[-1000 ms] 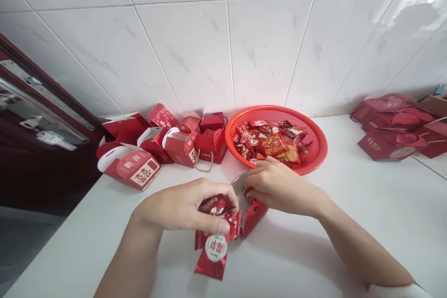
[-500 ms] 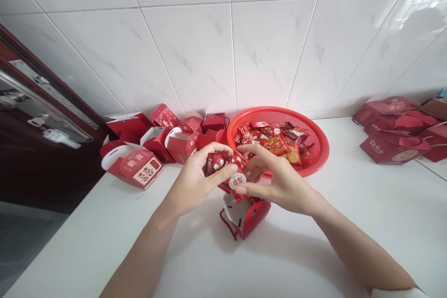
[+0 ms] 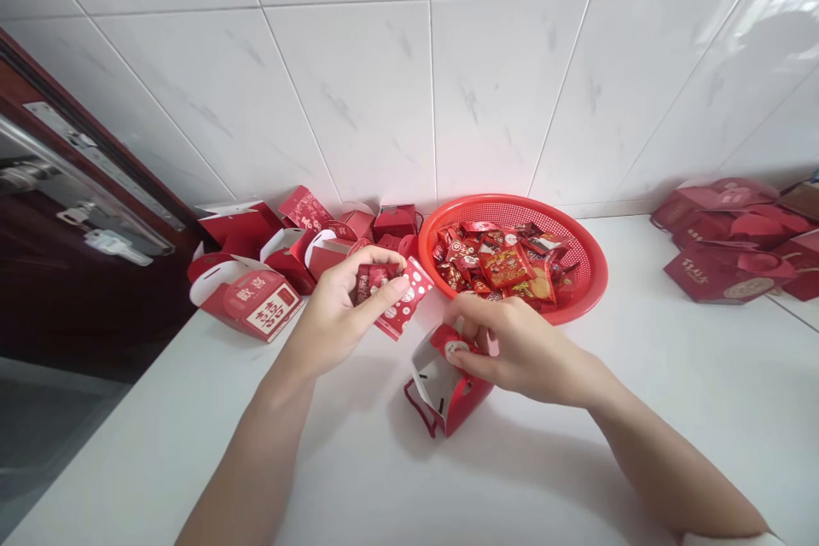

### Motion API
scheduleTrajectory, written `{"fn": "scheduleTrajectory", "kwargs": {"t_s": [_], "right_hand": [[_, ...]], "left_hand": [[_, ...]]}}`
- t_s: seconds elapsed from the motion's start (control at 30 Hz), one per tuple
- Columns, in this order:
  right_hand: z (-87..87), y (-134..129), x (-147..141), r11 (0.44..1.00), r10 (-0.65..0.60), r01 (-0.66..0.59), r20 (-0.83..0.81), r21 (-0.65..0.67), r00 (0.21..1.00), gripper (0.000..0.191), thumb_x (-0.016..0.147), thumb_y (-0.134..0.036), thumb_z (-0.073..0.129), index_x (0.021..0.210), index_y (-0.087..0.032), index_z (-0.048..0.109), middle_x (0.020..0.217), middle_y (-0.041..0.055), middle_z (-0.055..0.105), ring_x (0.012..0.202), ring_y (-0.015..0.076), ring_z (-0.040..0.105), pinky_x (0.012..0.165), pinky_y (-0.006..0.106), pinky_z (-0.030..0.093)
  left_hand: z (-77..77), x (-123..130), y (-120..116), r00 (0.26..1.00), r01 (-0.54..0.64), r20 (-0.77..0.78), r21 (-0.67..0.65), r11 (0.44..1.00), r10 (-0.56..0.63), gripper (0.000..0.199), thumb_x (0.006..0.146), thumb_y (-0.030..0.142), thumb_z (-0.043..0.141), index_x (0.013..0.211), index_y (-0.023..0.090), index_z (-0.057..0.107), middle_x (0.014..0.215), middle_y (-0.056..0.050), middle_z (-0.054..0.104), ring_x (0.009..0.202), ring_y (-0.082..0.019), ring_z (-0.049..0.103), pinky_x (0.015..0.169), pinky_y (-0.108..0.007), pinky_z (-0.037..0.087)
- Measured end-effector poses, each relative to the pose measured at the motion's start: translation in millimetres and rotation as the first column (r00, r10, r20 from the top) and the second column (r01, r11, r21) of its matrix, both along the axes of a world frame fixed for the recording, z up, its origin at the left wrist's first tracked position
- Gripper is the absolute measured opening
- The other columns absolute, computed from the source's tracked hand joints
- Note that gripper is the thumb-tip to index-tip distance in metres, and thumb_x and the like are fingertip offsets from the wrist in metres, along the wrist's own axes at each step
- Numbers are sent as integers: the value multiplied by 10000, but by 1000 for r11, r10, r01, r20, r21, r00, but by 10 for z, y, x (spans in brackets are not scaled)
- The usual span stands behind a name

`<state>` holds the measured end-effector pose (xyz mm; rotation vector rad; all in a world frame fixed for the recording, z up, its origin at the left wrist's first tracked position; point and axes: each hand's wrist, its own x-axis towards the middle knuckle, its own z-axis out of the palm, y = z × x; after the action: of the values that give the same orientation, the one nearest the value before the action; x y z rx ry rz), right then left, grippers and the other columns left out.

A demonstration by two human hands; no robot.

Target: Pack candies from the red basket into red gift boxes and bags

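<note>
Pinched between the thumb and fingers of my left hand (image 3: 345,307) are red candy packets (image 3: 404,300), one with white dots. My right hand (image 3: 496,345) grips a red packet with a round white label (image 3: 455,348), at the mouth of an open red gift box (image 3: 467,403). The box has a white inside and a dark red cord, and stands on the white table; my right hand hides part of its opening. Behind my right hand, a red plastic basket (image 3: 592,273) holds many wrapped sweets (image 3: 505,264).
Several red boxes (image 3: 246,299) stand at the back left, close to the basket. More closed red boxes (image 3: 726,273) are stacked at the right. A tiled wall (image 3: 499,94) rises behind the table (image 3: 576,461); a dark door with keys (image 3: 115,243) is at the left.
My hands have moved apart. The right one has carried the round-labelled packet down to the box opening, while the left has shifted slightly left with its packets.
</note>
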<state>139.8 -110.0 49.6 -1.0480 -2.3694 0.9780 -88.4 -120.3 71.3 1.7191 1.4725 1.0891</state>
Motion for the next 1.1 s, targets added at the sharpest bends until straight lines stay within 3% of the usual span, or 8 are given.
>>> {"fn": "scheduleTrajectory", "kwargs": {"t_s": [0.13,0.37,0.57,0.73,0.93,1.1], "right_hand": [[-83,-49,-96,996,-20,8,146,85,989,95,851,-113,606,862,-200,569,708,-29,597,590,113,499,547,244,293],[-189,-109,-223,955,-81,67,39,289,996,190,861,-108,619,795,-204,469,788,14,586,705,148,506,662,262,365],[-187,-118,-212,977,-41,40,1,210,999,194,895,-102,576,814,-216,442,720,-19,600,619,123,517,572,243,285],[-194,-130,-211,957,-1,-32,115,288,993,223,847,-40,537,726,-205,448,629,-27,553,551,109,382,559,271,224],[-188,-137,-225,950,32,-82,166,301,986,264,775,3,573,667,-193,434,587,-55,467,529,94,280,600,278,239],[-172,-146,-206,945,93,-144,183,294,979,272,816,-23,584,641,-192,464,595,-45,449,550,108,321,620,289,283]], "left_hand": [[7,-5,-1,1000,-7,8,0,1000,7,323,872,499,699,1019,213,664,964,-23,690,780,-168,651,697,-283,570],[-7,6,7,1000,19,-3,13,1000,-19,275,877,479,697,993,230,680,977,-27,713,845,-197,665,789,-331,582],[-24,3,12,1000,20,5,14,1000,-20,287,864,485,716,991,230,687,945,-15,698,757,-163,622,698,-290,547],[-23,7,15,1000,29,-6,-5,1000,-29,304,864,503,707,985,226,681,910,-15,691,735,-164,620,668,-284,542],[-28,13,15,999,43,-3,-16,999,-43,290,878,487,699,985,219,671,911,-16,685,766,-168,630,699,-286,553],[-31,16,14,998,56,-9,-21,998,-56,295,883,492,698,989,218,675,939,-16,686,760,-159,622,691,-273,545]]}}
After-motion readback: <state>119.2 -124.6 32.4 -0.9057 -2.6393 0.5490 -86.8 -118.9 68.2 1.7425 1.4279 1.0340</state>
